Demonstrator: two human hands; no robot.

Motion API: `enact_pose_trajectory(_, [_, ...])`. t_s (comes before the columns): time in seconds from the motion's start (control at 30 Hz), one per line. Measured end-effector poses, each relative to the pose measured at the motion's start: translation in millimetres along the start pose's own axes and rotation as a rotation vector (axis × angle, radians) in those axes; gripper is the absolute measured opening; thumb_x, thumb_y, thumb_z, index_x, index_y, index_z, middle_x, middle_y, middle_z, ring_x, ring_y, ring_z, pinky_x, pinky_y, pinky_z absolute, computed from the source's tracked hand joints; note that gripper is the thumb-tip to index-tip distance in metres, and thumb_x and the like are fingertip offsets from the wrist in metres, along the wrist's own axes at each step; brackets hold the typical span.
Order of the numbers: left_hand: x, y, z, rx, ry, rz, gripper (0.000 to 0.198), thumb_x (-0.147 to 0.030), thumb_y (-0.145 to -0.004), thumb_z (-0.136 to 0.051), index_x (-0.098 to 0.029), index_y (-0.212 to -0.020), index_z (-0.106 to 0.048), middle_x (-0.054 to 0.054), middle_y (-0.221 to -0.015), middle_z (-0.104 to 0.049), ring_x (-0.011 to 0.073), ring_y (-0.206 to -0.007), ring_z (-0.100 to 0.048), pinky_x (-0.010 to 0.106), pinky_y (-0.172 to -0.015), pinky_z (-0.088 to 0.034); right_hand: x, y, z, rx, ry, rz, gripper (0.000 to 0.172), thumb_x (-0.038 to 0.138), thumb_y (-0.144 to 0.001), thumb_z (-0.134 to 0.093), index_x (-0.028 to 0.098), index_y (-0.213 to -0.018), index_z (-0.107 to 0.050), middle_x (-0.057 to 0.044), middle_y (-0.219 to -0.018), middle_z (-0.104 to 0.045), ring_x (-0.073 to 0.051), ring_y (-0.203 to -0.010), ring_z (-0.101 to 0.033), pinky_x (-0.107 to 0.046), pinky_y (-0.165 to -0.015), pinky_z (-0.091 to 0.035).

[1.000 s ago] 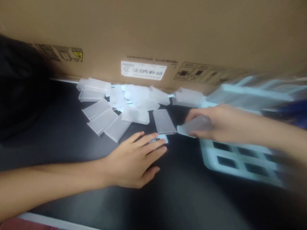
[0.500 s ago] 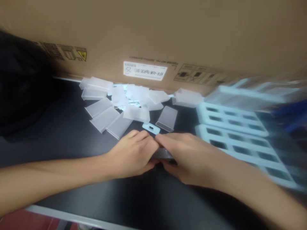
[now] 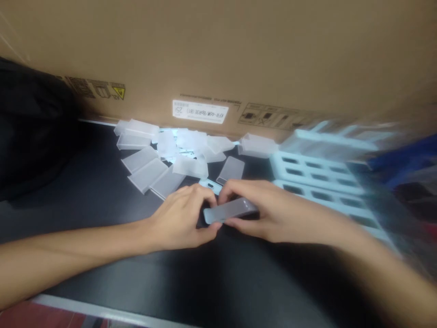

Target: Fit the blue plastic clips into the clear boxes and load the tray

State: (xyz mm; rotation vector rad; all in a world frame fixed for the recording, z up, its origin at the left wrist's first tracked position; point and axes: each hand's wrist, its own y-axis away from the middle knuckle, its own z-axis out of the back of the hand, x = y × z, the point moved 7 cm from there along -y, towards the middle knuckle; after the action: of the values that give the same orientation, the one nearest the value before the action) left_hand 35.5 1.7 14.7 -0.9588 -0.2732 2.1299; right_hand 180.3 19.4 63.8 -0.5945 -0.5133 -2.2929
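Note:
My right hand (image 3: 269,212) pinches a small translucent plastic case (image 3: 229,210) just above the dark table top (image 3: 218,282). Fingers of my left hand (image 3: 180,218) are curled against the case's left end and grip it too. Just beyond the fingertips lies a small pale blue tab with a slot (image 3: 209,184). A pile of several more frosted plastic cases (image 3: 164,155) is spread behind the hands, and one case (image 3: 231,169) lies apart.
A large cardboard box (image 3: 218,59) with a white label walls off the back. Pale blue trays with rectangular pockets (image 3: 314,175) are stacked at right, blurred. A black shape (image 3: 30,132) fills the left. The table's near edge (image 3: 95,310) runs along the bottom.
The right hand brought a case from the tray side to the middle, where the left hand closed onto it. The case is now lifted and visible between both hands.

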Motion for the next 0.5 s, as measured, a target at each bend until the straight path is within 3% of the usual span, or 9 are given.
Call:
enact_pose_trajectory(0.13, [-3, 2, 11.6, -0.203, 0.230, -0.115, 0.047, -0.022, -0.089, -0.072, -0.025, -0.121, -0.037, 0.007, -0.108, -0.068, 0.0198, -0.099, -0.071, 0.038, -0.084, -0.059, -20, 18, 28, -0.026, 0.172, -0.065, 0.039, 0.024, -0.081, -0.065, 0.026, -0.121, -0.067, -0.009, -0.120, -0.074, -0.027, -0.098, -0.072, -0.036, -0.080, -0.056])
enact_pose_trajectory(0.23, [-8, 3, 14.7, -0.267, 0.302, -0.242, 0.049, -0.018, -0.089, -0.070, -0.027, -0.121, -0.034, 0.007, -0.109, -0.069, 0.0185, -0.096, -0.071, 0.036, -0.082, -0.060, -37, 10, 55, -0.091, 0.337, -0.141, 0.036, 0.025, -0.081, -0.063, 0.025, -0.117, -0.070, -0.009, -0.117, -0.075, -0.029, -0.100, -0.071, -0.039, -0.084, -0.056])
enact_pose_trajectory(0.37, [-12, 6, 13.3, -0.251, 0.326, -0.366, 0.052, -0.019, -0.089, -0.070, -0.030, -0.125, -0.034, 0.006, -0.113, -0.070, 0.0175, -0.097, -0.071, 0.033, -0.079, -0.061, -60, -34, 83, -0.250, 0.557, -0.314, 0.030, 0.022, -0.088, -0.055, 0.020, -0.114, -0.071, -0.011, -0.108, -0.076, -0.028, -0.095, -0.071, -0.039, -0.084, -0.053])
enact_pose_trajectory(0.5, [-17, 9, 8.6, -0.148, 0.259, -0.438, 0.047, -0.021, -0.093, -0.070, -0.031, -0.126, -0.039, 0.006, -0.120, -0.069, 0.0144, -0.097, -0.071, 0.026, -0.076, -0.059, -77, -78, 77, -0.174, 0.727, -0.401, 0.039, 0.018, -0.085, -0.060, 0.017, -0.123, -0.068, -0.016, -0.116, -0.075, -0.030, -0.100, -0.071, -0.038, -0.080, -0.050])
